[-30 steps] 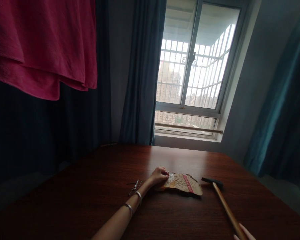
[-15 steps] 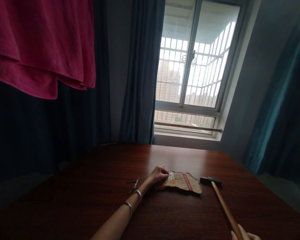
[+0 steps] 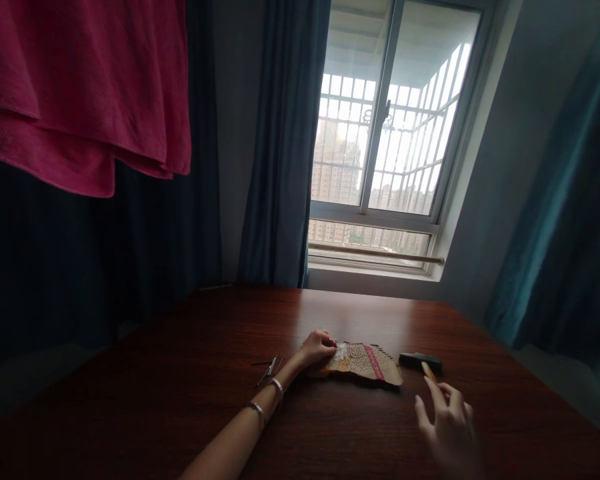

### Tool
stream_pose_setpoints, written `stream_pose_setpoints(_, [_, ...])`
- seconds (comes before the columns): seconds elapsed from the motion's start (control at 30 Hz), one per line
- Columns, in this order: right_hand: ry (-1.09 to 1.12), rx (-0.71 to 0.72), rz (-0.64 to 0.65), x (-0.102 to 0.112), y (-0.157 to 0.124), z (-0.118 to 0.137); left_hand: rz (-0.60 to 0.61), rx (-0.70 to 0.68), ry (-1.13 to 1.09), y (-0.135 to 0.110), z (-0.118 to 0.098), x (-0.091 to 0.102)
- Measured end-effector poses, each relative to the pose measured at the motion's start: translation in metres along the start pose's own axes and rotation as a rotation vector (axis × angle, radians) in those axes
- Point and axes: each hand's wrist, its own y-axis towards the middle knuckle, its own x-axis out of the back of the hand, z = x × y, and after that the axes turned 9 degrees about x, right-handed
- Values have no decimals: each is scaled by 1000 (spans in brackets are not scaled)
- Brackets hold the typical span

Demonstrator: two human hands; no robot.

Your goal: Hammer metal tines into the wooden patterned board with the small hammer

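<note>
A flat tan board (image 3: 363, 364) with rows of small holes and a pink stripe lies on the dark wooden table (image 3: 180, 400). My left hand (image 3: 318, 347) rests at the board's left edge with its fingers curled in a pinch; what they hold is too small to make out. Two bracelets circle that wrist. A hammer (image 3: 420, 361) lies right of the board, head pointing away from me. My right hand (image 3: 449, 427) hovers over the hammer's wooden handle with fingers spread, hiding most of it.
A few thin metal nails (image 3: 270, 369) lie left of my left wrist. A barred window (image 3: 380, 147) is behind the table, with blue curtains (image 3: 280, 147) on both sides. A red cloth (image 3: 85, 87) hangs at the upper left.
My right hand has let go of the handle's end and moved up along the hammer, and its fingers are now spread. The hammer head has dropped flat onto the table. My left hand has stayed put.
</note>
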Motion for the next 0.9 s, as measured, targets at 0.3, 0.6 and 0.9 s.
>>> stream_pose_setpoints(0.3, [337, 128, 262, -60, 85, 72, 11, 8, 0, 0, -3, 1])
stream_pose_setpoints(0.6, [405, 164, 274, -77, 66, 78, 9, 33, 16, -1, -4, 1])
stream_pose_setpoints(0.9, [421, 195, 213, -79, 64, 79, 70, 269, 192, -19, -18, 90])
